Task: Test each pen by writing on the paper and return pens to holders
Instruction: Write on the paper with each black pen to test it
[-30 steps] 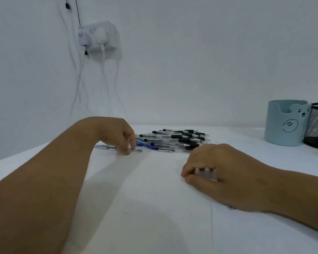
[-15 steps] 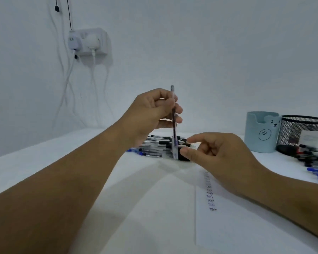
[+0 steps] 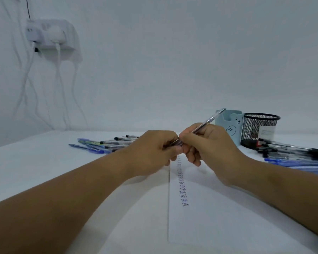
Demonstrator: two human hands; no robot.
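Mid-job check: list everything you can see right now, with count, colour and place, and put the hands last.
pen in hand: one, clear barrel, tilted up toward the right, held by both hands
paper: one white sheet, front right, a column of written test words down its left edge
loose pens, left pile: many, clear, black and blue, behind the left hand
loose pens, right pile: many, black and blue, far right
blue holder: one, pale blue with a bear face, back right
mesh holder: one, black, right of the blue holder
wall socket: one, white, cables hanging, upper left
table: white
left hand: grips the pen's lower end
right hand: grips the barrel
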